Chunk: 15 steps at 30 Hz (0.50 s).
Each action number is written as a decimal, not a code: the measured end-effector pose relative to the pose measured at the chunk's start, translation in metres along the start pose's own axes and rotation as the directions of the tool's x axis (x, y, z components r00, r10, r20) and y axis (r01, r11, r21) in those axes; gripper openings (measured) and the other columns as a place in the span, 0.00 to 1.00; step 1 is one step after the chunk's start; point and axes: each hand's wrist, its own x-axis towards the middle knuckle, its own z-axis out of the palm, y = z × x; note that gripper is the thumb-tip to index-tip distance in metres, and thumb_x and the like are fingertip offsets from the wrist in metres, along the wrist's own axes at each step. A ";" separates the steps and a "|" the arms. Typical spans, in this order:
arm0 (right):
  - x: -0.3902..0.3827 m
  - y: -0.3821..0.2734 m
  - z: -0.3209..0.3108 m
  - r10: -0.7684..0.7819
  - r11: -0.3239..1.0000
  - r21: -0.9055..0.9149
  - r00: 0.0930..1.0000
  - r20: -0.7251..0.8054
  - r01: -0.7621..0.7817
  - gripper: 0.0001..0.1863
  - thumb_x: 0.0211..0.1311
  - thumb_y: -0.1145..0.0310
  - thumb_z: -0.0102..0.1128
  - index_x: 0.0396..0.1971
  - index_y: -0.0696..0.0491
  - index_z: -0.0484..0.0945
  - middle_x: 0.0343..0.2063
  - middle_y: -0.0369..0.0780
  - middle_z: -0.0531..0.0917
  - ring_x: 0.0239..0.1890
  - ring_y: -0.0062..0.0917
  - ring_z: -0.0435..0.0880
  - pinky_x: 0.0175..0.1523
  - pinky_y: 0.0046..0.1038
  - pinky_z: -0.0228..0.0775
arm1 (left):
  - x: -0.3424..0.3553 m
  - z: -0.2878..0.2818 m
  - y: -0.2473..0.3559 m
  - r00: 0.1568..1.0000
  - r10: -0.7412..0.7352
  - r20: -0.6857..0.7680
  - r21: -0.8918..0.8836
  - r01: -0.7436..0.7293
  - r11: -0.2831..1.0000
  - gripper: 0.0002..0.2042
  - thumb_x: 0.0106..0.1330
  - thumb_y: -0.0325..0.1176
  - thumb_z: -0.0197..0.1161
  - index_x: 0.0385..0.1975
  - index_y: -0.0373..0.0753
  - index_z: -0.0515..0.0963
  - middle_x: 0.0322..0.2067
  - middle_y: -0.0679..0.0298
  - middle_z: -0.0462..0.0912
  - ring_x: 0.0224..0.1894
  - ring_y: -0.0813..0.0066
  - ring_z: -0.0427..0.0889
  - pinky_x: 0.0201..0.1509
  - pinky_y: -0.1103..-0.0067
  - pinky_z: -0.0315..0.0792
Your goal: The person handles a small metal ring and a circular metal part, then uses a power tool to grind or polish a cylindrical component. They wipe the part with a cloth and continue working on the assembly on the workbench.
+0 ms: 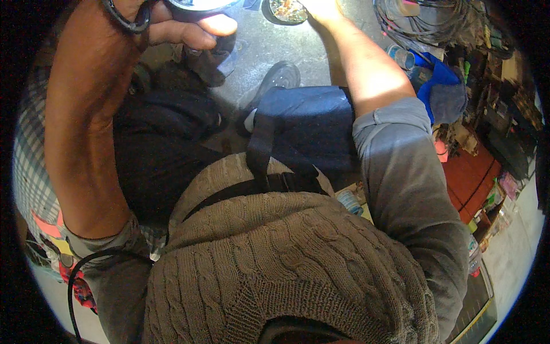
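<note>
At the upper left, my left hand (186, 34) has its fingers curled under a bright, round-rimmed thing (203, 4). The upper edge cuts this thing off, and glare hides its kind. My right hand (322, 7) is at the top, beside a small round dark dish (286, 11) full of tiny shiny brownish and yellowish pieces. Glare and the upper edge hide the right fingers, so whether they grip the dish does not show. A dark band circles my left wrist.
Coiled dark cables (435, 26) lie at the upper right, near a blue cloth (432, 83) and a clear plastic cup (401, 56). Wood scraps and a reddish-brown panel (472, 175) are further right. A shoe (281, 77) rests on the grey floor (252, 63).
</note>
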 end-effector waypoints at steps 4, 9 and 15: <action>-0.003 0.004 0.014 0.003 0.997 0.074 0.997 -0.072 0.003 0.13 0.59 0.62 0.56 0.32 0.52 0.87 0.32 0.49 0.87 0.36 0.44 0.85 0.45 0.45 0.76 | 0.056 0.001 -0.027 1.000 0.011 0.000 0.011 -0.011 1.000 0.33 0.76 0.56 0.51 0.54 0.23 0.75 0.36 0.46 0.89 0.28 0.67 0.88 0.31 0.82 0.83; -0.006 0.010 0.021 -0.012 0.973 0.230 0.996 -0.089 0.032 0.12 0.59 0.62 0.58 0.34 0.52 0.86 0.32 0.49 0.86 0.36 0.44 0.84 0.47 0.45 0.75 | 0.056 0.003 -0.026 1.000 0.028 0.000 0.009 -0.028 1.000 0.31 0.77 0.55 0.51 0.53 0.24 0.76 0.35 0.48 0.89 0.27 0.68 0.88 0.30 0.82 0.82; -0.005 0.010 0.019 0.085 0.939 0.339 0.994 -0.063 -0.059 0.09 0.62 0.66 0.59 0.34 0.53 0.85 0.26 0.44 0.84 0.27 0.35 0.81 0.36 0.37 0.73 | 0.065 0.002 -0.033 0.999 0.054 -0.002 -0.003 -0.054 0.999 0.29 0.78 0.53 0.51 0.51 0.26 0.77 0.35 0.49 0.89 0.26 0.70 0.87 0.29 0.82 0.80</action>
